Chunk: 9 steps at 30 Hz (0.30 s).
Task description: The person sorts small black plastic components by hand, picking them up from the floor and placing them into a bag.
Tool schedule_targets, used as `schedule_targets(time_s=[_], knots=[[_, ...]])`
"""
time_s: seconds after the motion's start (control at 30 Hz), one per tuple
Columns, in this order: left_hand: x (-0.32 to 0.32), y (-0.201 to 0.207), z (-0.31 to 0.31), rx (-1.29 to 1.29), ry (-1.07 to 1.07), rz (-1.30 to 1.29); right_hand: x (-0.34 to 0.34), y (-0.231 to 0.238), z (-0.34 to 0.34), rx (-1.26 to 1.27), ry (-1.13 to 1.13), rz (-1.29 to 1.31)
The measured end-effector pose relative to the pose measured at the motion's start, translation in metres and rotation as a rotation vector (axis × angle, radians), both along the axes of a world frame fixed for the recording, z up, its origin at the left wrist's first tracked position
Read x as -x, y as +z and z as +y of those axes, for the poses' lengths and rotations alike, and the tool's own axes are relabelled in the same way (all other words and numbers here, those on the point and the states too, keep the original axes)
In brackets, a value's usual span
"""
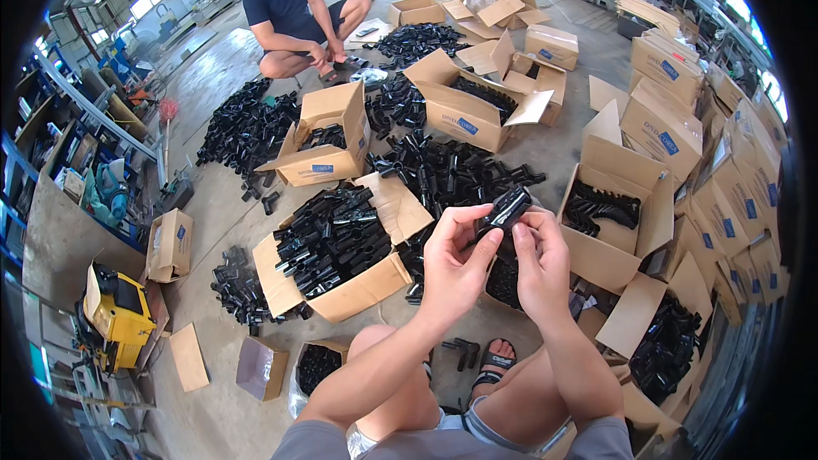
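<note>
Between my two hands, raised in front of me, is a short black tubular fitting (509, 208) with a glossy surface. My left hand (460, 247) pinches its near left end between thumb and fingers. Thumb and fingers of my right hand (540, 254) grip its right side. Beneath and beyond my hands spreads a pile of similar black fittings (452, 172). Left of my hands, a cardboard box (362, 290) with open flaps is heaped with black fittings. Another open box (601, 251) to the right holds curved black pieces in rows.
A person (294, 21) squats at the far left beside more fittings. Stacked closed cartons (724, 196) line the right side. A yellow machine (119, 315) stands at the left, near a small empty carton (262, 368). Near my feet are a box of small black parts (318, 364) and loose fittings (461, 351).
</note>
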<state>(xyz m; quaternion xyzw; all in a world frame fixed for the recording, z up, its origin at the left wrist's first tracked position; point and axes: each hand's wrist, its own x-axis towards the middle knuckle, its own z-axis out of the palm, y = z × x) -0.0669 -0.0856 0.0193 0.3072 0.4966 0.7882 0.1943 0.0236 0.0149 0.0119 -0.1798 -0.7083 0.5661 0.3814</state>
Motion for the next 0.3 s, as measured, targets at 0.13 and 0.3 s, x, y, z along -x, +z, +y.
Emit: schedule_targets(time_s=[0.13, 0.3], knots=[[0.001, -0.001, 0.001, 0.068, -0.035, 0.025, 0.001, 0.004, -0.003, 0.235, 0.088, 0.101], [-0.002, -0.033, 0.025, 0.227, -0.01, 0.321, -0.011, -0.012, 0.03, 0.858, 0.363, -0.091]])
